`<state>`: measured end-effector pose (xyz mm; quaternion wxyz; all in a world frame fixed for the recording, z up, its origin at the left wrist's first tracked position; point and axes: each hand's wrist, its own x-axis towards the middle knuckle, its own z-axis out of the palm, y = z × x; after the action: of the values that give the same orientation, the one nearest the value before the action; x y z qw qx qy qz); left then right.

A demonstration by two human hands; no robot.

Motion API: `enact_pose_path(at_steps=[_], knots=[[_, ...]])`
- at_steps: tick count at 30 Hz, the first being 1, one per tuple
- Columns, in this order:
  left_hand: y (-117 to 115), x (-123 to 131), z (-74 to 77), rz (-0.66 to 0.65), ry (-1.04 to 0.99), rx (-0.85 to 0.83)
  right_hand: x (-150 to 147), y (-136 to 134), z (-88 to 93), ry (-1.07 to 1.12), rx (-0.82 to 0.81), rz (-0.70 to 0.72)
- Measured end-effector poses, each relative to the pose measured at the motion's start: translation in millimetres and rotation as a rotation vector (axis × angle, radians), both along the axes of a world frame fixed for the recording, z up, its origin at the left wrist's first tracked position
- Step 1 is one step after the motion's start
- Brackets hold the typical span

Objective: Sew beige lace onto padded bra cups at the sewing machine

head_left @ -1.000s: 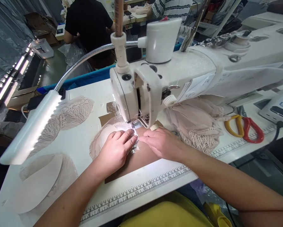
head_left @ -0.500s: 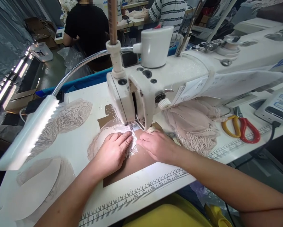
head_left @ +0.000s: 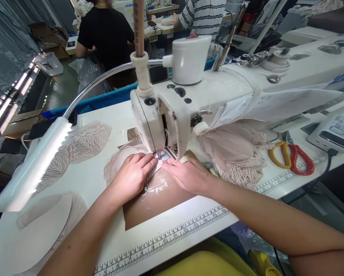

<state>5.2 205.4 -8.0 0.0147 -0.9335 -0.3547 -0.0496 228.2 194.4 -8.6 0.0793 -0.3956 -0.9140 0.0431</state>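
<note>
My left hand lies flat, fingers together, pressing a pale lace bra cup onto the bed of the white sewing machine. Its fingertips reach the needle area just under the machine head. My right hand rests flat on the brown plate on the other side, with a thimble on one finger, its fingertips touching the lace edge by the presser foot. Neither hand grips anything; both press down on the fabric.
A gooseneck lamp hangs over the table's left. Lace pieces and a moulded cup lie at left. A heap of beige fabric and red-and-yellow scissors lie at right. Two other people work behind the machine.
Both hands have slid a little away from me toward the needle with the lace cup, and more of the brown plate shows in front of them.
</note>
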Motion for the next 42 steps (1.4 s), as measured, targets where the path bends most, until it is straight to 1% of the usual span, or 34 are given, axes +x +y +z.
enact_pose_path(at_steps=[3, 5, 7, 12, 18, 23, 26, 29, 33, 36, 38, 40, 42], knots=[[0, -2, -2.4, -0.048, -0.037, 0.019, -1, 0, -0.8, -0.027, 0.02, -0.02], [-1, -3, -3.9, -0.087, -0.06, 0.008, -1, 0, -1.8, -0.043, 0.026, -0.025], [0, -4, -4.5, -0.099, -0.066, -0.013, -1, 0, -2.7, -0.048, 0.031, -0.024], [5, -5, -4.0, -0.072, -0.091, -0.035, -1, 1, -4.0, -0.018, 0.043, -0.056], [11, -4, -3.5, -0.015, -0.155, -0.065, 0, 3, -7.9, 0.075, 0.011, -0.052], [12, -2, -3.7, 0.006, -0.146, -0.076, 3, 4, -10.2, 0.142, 0.013, -0.045], [11, -2, -3.3, 0.032, -0.116, -0.052, 3, 3, -10.6, 0.157, 0.023, -0.05], [7, -2, 1.4, 0.107, -0.038, -0.001, 4, 2, -10.9, 0.187, 0.024, -0.051], [-5, -1, 16.2, 0.232, 0.063, -0.007, 6, 2, -11.2, 0.262, 0.013, -0.023], [-15, 3, 27.5, 0.244, 0.07, -0.105, 7, 2, -11.2, 0.288, -0.003, -0.011], [-20, 6, 31.3, 0.238, 0.058, -0.175, 7, 1, -11.2, 0.282, -0.006, -0.003], [-23, 9, 31.0, 0.238, 0.027, -0.188, 8, 0, -11.1, 0.272, 0.005, 0.014], [-23, 13, 27.3, 0.219, -0.027, -0.152, 8, 0, -11.0, 0.268, 0.021, 0.04]])
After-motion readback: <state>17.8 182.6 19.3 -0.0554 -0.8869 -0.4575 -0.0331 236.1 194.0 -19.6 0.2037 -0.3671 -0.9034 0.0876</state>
